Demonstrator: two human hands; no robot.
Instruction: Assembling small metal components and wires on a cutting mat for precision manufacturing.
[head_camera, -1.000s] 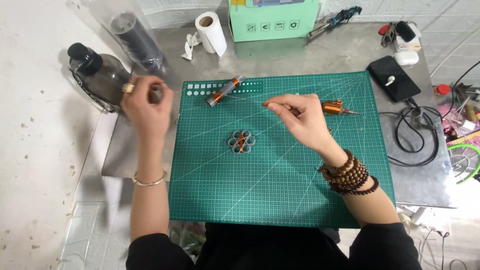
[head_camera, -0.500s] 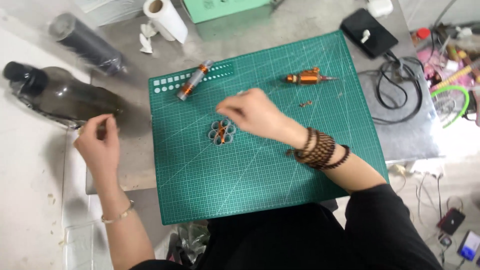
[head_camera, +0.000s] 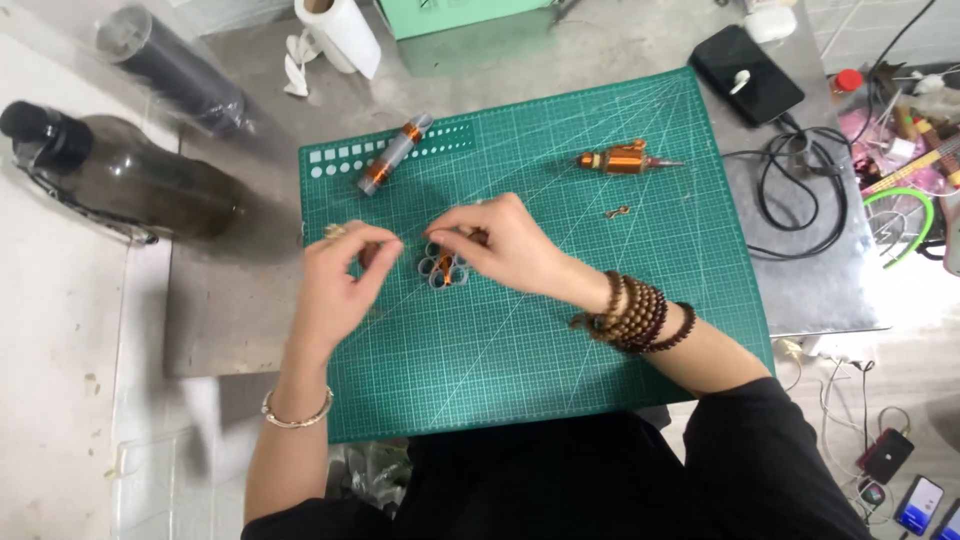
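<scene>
My two hands meet over the middle of a green cutting mat (head_camera: 560, 340). My left hand (head_camera: 340, 285) has its fingertips pinched together just left of a small grey flower-shaped part with copper windings (head_camera: 443, 268). What the left fingers pinch is too small to see. My right hand (head_camera: 505, 245), with dark bead bracelets on the wrist, hovers right above that part, its fingertips closed on a tiny dark piece. A grey cylinder with copper bands (head_camera: 392, 155) lies at the mat's upper left. A copper-wound rotor (head_camera: 625, 160) lies at the upper right, with a small copper scrap (head_camera: 615, 212) below it.
Two dark bottles (head_camera: 150, 180) (head_camera: 170, 65) lie on their sides at the left of the metal table. A paper roll (head_camera: 340, 30) and a mint-green box (head_camera: 470, 12) sit at the back. A black case (head_camera: 745, 75), coiled black cables (head_camera: 800, 190) and cluttered tools are on the right.
My left hand has come in from the bottles at the left onto the mat, beside the flower-shaped part. My right hand has stayed over that part. The view has shifted.
</scene>
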